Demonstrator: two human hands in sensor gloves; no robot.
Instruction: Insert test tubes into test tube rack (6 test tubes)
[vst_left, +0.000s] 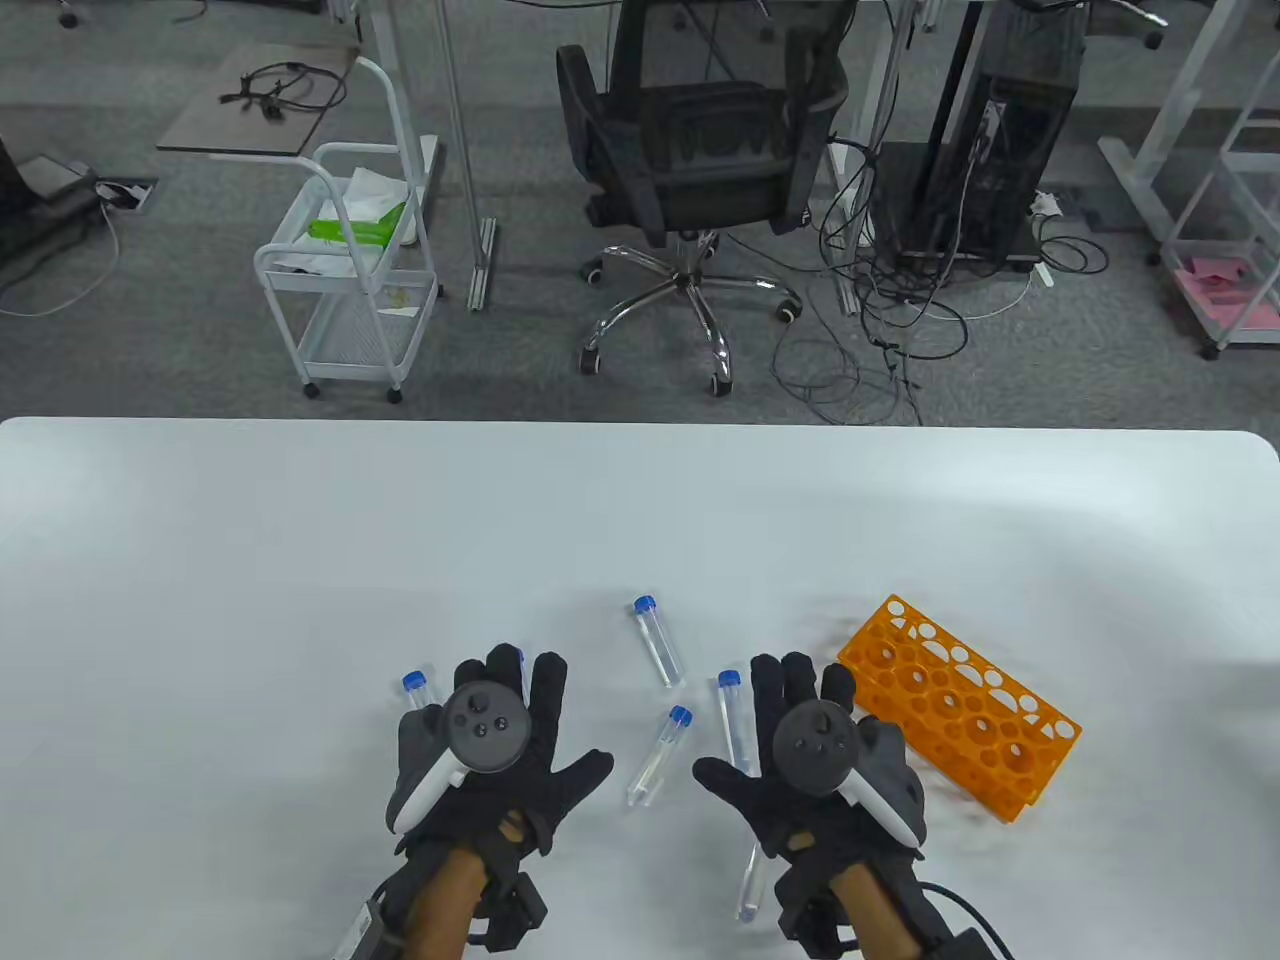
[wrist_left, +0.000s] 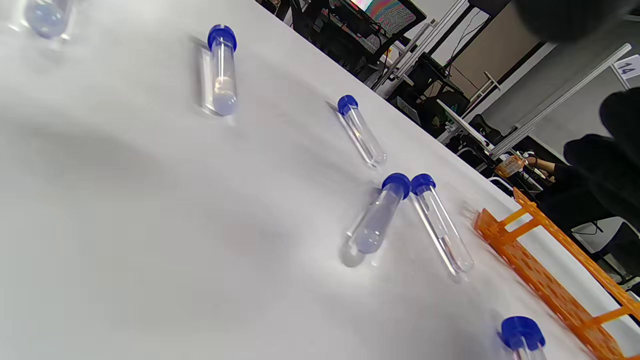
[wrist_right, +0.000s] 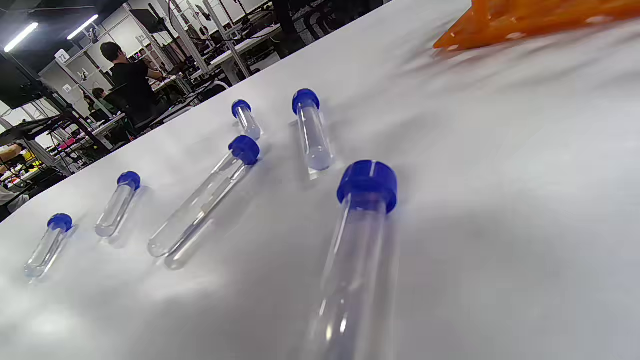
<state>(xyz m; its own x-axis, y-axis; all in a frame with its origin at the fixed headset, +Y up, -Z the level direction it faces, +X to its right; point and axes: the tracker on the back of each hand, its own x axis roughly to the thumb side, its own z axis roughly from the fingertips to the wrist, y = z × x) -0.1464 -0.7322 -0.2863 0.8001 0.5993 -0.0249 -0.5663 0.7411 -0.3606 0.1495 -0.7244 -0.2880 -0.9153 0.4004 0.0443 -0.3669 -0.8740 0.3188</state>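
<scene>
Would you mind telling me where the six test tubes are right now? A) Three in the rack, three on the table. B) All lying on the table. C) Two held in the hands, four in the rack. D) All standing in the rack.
B: the rack has only empty holes, and the right wrist view shows six capped tubes, such as this one, lying flat on the table.

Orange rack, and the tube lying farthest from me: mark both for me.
orange rack (vst_left: 958, 705), table view, on its top plate of holes.
farthest tube (vst_left: 657, 641), table view, on its clear body below the blue cap.
</scene>
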